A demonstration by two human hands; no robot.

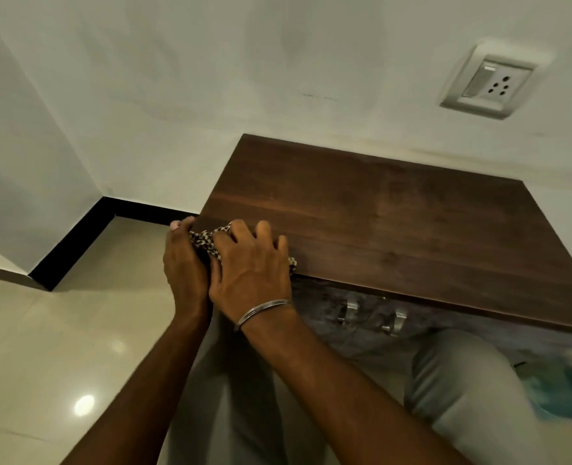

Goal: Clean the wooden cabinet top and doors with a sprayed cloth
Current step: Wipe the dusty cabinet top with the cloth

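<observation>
Though shapeless, cloth [205, 245] perhaps along edge [445, 297]

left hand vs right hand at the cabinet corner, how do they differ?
The right hand wears a metal bangle at the wrist; the left hand has a bare wrist. The right hand lies over the cabinet top with bent fingers on the cloth; the left hand sits off the top's left edge, fingers hidden. Shared: both meet the patterned cloth at the near left corner.

White wall [210, 78], socket [489, 80], glossy beige floor [43, 347].
</observation>
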